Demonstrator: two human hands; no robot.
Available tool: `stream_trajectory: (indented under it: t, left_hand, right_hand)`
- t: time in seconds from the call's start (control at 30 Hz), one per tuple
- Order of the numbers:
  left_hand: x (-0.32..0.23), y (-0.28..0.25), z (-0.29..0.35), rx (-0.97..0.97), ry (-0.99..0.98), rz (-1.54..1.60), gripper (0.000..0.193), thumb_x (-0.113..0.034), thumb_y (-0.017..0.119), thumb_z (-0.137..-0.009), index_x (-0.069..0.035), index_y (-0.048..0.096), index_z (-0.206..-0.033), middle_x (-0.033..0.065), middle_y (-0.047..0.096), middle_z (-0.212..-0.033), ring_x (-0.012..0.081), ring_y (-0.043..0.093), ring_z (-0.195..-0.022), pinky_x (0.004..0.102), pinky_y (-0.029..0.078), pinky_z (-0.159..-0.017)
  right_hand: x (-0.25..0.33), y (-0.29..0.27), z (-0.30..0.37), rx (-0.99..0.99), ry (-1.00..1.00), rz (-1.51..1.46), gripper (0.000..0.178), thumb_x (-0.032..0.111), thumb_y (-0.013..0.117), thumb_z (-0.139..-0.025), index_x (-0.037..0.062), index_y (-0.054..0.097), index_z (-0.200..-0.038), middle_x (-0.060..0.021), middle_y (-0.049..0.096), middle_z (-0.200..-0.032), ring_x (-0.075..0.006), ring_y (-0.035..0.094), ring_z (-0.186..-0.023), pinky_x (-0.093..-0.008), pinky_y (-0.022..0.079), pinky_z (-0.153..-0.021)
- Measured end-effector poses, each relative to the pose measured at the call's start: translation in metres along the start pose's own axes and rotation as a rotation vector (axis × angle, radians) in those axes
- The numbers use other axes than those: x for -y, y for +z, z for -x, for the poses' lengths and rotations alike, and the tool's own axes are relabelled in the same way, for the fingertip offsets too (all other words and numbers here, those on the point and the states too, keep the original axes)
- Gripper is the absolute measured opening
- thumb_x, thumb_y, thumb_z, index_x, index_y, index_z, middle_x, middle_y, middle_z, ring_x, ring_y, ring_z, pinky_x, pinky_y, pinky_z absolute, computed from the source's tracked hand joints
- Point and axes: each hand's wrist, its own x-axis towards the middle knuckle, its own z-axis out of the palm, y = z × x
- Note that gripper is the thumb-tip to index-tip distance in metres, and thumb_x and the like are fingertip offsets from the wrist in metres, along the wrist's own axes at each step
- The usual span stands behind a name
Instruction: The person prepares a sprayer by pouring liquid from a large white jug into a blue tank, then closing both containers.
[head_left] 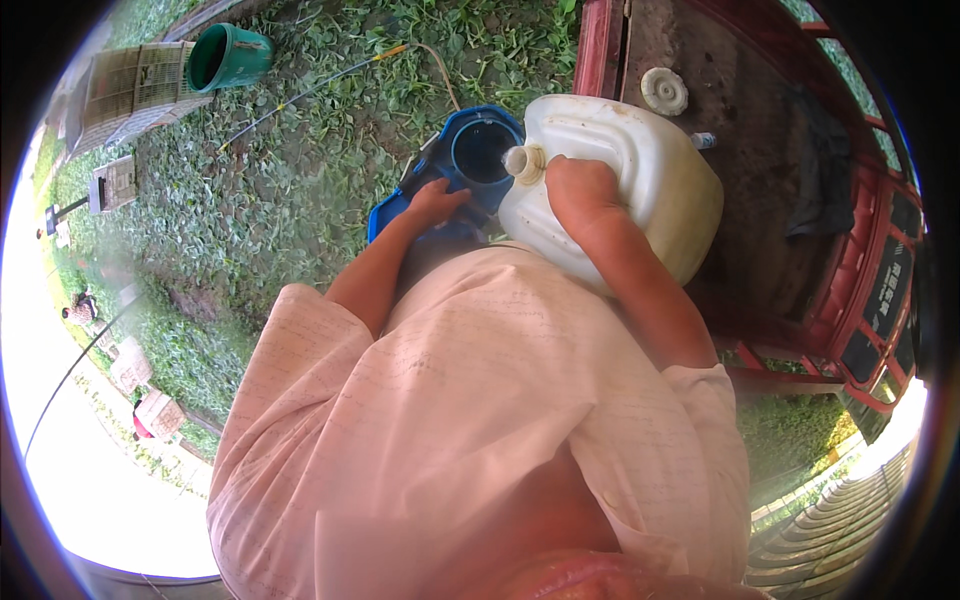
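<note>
- The step in hand looks like pouring from the white jug into the blue tank, both in the upper middle of the frame; whether liquid is flowing is too blurred to tell.
- The right hand has its fingers closed around the jug's handle; the jug lies tilted, its neck pointing left, at the right rim of the tank's round opening.
- The left hand rests on the tank, fingers loosely extended, gripping nothing.
- The next move probably calls for the neck lined up over the opening and the tank steadied while the jug tips.
- Counted: one jug, one tank, one spray wand and one green bucket at upper left, one round pale lid and one dark cloth on the one red cart at upper right.
</note>
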Motion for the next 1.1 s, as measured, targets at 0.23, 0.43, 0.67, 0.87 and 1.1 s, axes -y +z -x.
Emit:
stream_trajectory:
  t: [0.23,0.43,0.67,0.87,1.1]
  left_hand:
    - [0.017,0.008,-0.012,0.006,0.008,0.049,0.066,-0.050,0.062,-0.078,0.006,0.058,-0.112,0.0200,0.065,-0.097,0.0273,0.066,-0.084,0.0359,0.051,-0.073]
    - [-0.002,0.000,-0.001,0.060,-0.056,0.061,0.063,-0.050,0.062,-0.078,0.005,0.059,-0.109,0.0200,0.066,-0.095,0.0275,0.066,-0.086,0.0359,0.051,-0.074]
    - [0.035,0.015,-0.021,0.049,0.027,0.041,0.065,-0.053,0.060,-0.078,0.005,0.060,-0.108,0.0214,0.065,-0.099,0.0320,0.063,-0.097,0.0393,0.047,-0.084]
    - [0.014,0.003,-0.013,0.100,0.001,-0.061,0.066,-0.054,0.059,-0.078,0.004,0.060,-0.110,0.0231,0.062,-0.108,0.0342,0.059,-0.105,0.0396,0.045,-0.089]
    - [0.017,0.006,-0.016,0.107,0.006,-0.025,0.069,-0.054,0.059,-0.078,0.005,0.057,-0.116,0.0232,0.061,-0.113,0.0346,0.057,-0.109,0.0389,0.043,-0.093]
  right_hand:
    - [0.000,-0.001,0.000,-0.047,-0.010,-0.035,0.013,0.007,0.054,-0.078,0.0048,0.066,-0.076,-0.0160,0.067,-0.073,-0.0305,0.068,-0.067,-0.0406,0.054,-0.059]
    - [-0.003,0.003,0.000,-0.066,-0.004,-0.024,0.013,0.007,0.054,-0.077,0.0054,0.067,-0.075,-0.0157,0.067,-0.072,-0.0298,0.068,-0.067,-0.0403,0.054,-0.058]
    - [-0.001,0.004,0.003,-0.088,-0.032,0.002,0.011,0.008,0.055,-0.077,0.0065,0.066,-0.074,-0.0145,0.067,-0.070,-0.0294,0.067,-0.065,-0.0395,0.054,-0.057]
    - [-0.002,0.005,0.002,-0.072,-0.026,0.037,0.009,0.008,0.056,-0.076,0.0070,0.065,-0.074,-0.0141,0.067,-0.070,-0.0292,0.067,-0.064,-0.0394,0.054,-0.056]
    - [-0.005,0.008,0.002,-0.067,-0.026,0.036,0.009,0.008,0.056,-0.076,0.0074,0.065,-0.074,-0.0133,0.067,-0.069,-0.0284,0.068,-0.064,-0.0391,0.054,-0.056]
